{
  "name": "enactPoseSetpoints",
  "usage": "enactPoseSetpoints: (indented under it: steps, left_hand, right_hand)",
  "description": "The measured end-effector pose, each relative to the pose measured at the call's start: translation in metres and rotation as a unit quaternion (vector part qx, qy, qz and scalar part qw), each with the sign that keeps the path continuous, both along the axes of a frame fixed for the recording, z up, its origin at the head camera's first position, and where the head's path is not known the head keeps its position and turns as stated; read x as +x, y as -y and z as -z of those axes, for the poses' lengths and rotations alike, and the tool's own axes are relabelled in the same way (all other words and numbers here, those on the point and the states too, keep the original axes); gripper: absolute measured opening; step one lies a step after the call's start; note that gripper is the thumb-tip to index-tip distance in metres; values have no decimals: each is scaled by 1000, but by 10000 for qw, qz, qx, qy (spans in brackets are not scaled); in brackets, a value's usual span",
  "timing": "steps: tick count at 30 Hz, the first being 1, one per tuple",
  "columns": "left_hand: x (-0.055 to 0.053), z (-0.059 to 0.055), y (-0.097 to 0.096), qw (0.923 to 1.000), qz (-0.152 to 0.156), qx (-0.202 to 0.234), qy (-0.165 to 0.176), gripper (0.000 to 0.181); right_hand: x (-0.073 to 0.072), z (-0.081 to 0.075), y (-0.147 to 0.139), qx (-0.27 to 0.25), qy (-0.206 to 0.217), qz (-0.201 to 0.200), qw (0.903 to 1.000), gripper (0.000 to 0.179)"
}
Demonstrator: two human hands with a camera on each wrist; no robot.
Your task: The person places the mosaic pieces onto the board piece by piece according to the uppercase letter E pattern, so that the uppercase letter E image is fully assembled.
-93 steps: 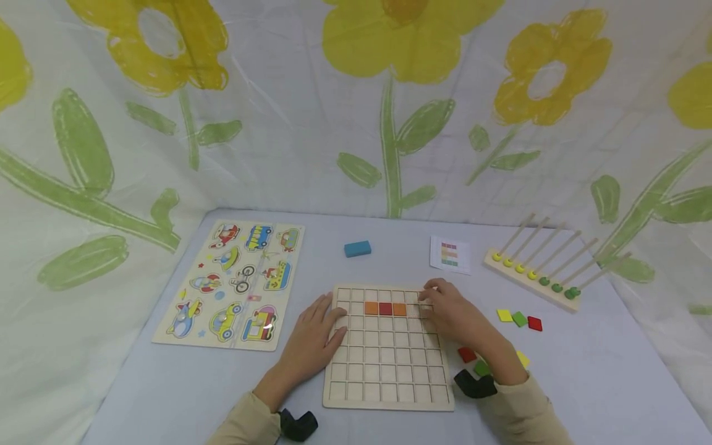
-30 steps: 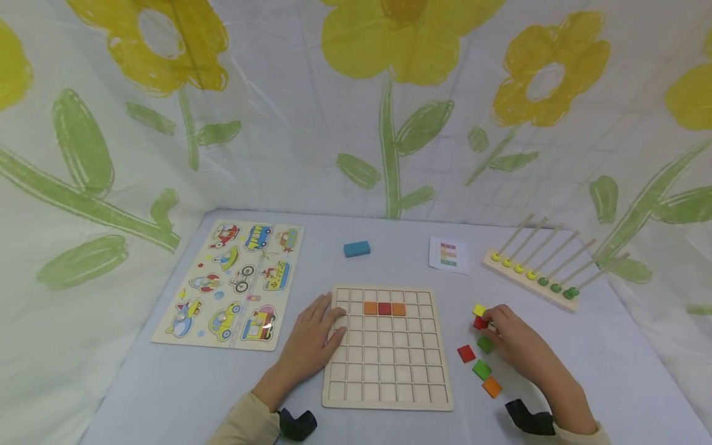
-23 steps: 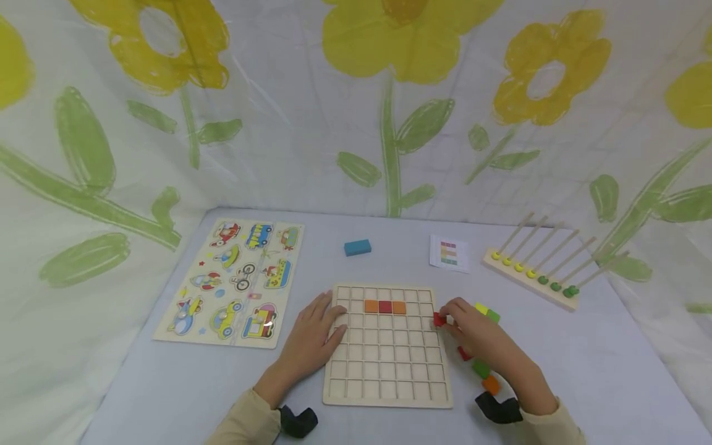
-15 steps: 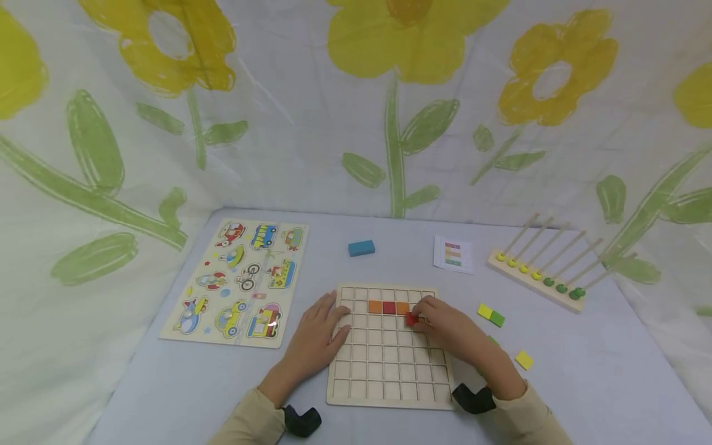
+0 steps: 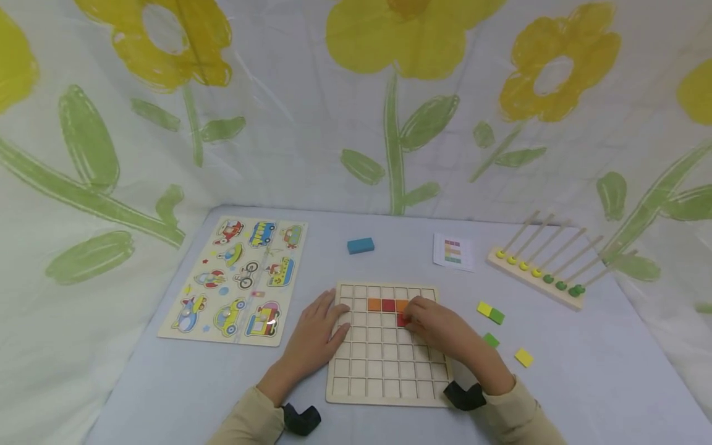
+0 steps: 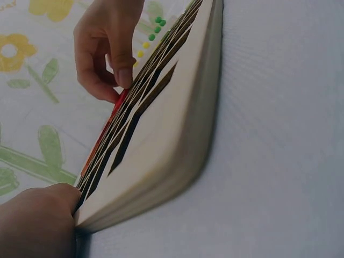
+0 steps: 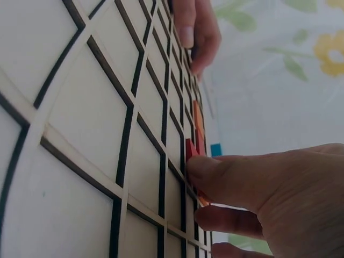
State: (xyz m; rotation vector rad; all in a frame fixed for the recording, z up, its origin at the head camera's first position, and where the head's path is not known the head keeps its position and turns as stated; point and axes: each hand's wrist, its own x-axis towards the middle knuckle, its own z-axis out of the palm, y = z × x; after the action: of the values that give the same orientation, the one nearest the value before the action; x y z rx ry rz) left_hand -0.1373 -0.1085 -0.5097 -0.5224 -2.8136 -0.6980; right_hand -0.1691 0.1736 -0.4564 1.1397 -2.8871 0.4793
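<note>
A wooden grid board (image 5: 367, 371) lies in the middle of the table. Its second row holds an orange tile (image 5: 374, 305), a red tile (image 5: 388, 305) and another orange tile (image 5: 402, 305). My right hand (image 5: 439, 327) pinches a second red tile (image 5: 401, 320) at the cell just below the right orange tile. In the right wrist view the thumb covers part of this red tile (image 7: 190, 147); I cannot tell if it sits flat. On the board's left edge rests my left hand (image 5: 314, 337), fingers relaxed and fairly straight.
Right of the board lie yellow (image 5: 523, 357) and green (image 5: 491, 340) tiles, and a touching yellow-green pair. Behind stand a blue block (image 5: 360, 246), a pattern card (image 5: 453, 252) and a pegged bead rack (image 5: 536, 278). A vehicle puzzle (image 5: 233, 281) lies left.
My right hand has gone from the board to the loose tiles, picked up a red tile, and carried it left onto the board. The left hand has kept its place.
</note>
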Motion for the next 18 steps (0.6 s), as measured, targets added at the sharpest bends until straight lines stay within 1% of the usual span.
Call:
enactPoseSetpoints:
  steps: [6, 11, 18]
  left_hand:
    - [-1, 0, 0, 9999, -33, -61, 114, 36]
    - [0, 0, 0, 10000, -23, -58, 37, 36]
    - [0, -2, 0, 10000, -18, -49, 32, 36]
  right_hand:
    - [1, 1, 0, 10, -103, -61, 9999, 13]
    - [1, 2, 1, 8, -113, 10, 9999, 13]
    - [1, 4, 1, -22, -161, 33, 9999, 14]
